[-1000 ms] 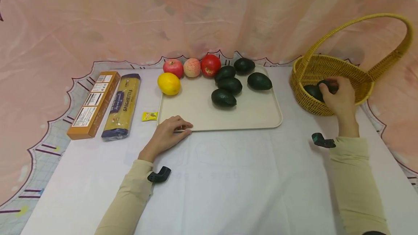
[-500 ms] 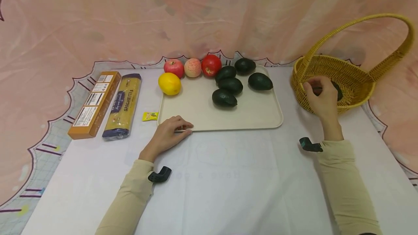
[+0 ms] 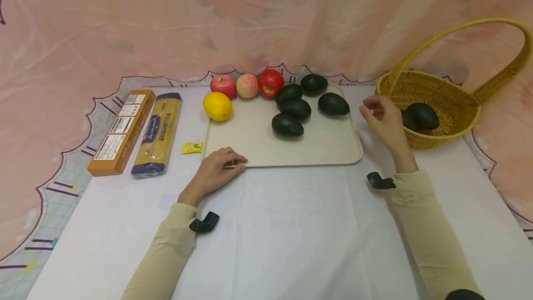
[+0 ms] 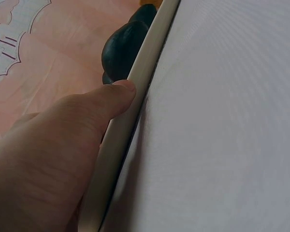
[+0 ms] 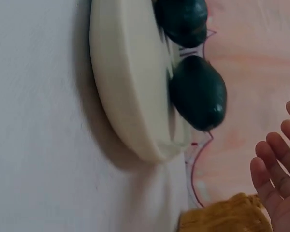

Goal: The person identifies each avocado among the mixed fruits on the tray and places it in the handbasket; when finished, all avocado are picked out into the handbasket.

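My left hand holds the front rim of the cream tray, the thumb against the rim's outer side and the fingers over the tray. Several dark green avocados lie on the tray's right half. Between the tray and the wicker basket, my right hand hovers with loosely bent fingers; nothing shows in it. In the right wrist view, its fingers are spread apart. Two avocados lie inside the basket, one partly behind the other.
At the tray's back left sit a lemon, an apple, a peach and a pomegranate. Left of the tray lie a small yellow packet, a spaghetti pack and a brown box. The basket's tall handle arches up.
My right hand has let go of an avocado in the basket and moved left over the basket's rim towards the tray. The left hand stays at the tray's rim.
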A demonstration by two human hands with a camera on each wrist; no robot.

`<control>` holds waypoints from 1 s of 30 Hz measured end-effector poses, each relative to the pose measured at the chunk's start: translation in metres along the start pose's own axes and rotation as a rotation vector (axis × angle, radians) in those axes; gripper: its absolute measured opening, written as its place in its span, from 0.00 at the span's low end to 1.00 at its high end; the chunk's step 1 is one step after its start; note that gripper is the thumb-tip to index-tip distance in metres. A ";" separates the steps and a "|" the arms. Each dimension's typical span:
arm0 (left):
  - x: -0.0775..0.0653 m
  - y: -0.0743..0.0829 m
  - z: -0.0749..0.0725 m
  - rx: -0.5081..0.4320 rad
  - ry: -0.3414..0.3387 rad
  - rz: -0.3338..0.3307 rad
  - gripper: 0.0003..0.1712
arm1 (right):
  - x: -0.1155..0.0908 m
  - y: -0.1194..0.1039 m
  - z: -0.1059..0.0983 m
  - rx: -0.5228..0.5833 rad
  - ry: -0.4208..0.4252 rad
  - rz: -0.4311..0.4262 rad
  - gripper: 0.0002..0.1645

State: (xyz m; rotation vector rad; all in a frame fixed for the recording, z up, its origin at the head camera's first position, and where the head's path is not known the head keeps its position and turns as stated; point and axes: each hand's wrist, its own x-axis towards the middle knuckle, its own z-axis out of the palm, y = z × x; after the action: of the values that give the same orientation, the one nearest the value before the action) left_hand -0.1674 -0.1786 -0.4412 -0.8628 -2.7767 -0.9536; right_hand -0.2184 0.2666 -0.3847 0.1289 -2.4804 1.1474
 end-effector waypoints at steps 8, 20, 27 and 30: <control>0.001 0.001 0.000 0.002 -0.001 -0.004 0.10 | 0.025 0.001 0.024 0.065 -0.097 0.021 0.26; 0.001 0.003 -0.001 0.001 -0.005 -0.014 0.10 | 0.050 0.001 0.046 -0.105 -0.374 0.041 0.46; 0.001 0.002 0.000 0.009 -0.003 -0.019 0.10 | 0.053 0.003 0.054 -0.127 -0.406 0.077 0.43; 0.001 0.001 0.000 0.009 0.004 -0.001 0.10 | 0.051 0.004 0.055 -0.117 -0.402 0.084 0.43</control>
State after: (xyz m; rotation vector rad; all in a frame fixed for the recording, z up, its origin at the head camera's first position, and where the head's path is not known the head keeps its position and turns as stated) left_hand -0.1672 -0.1771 -0.4404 -0.8578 -2.7763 -0.9413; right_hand -0.2839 0.2327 -0.3992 0.2458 -2.9241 1.0925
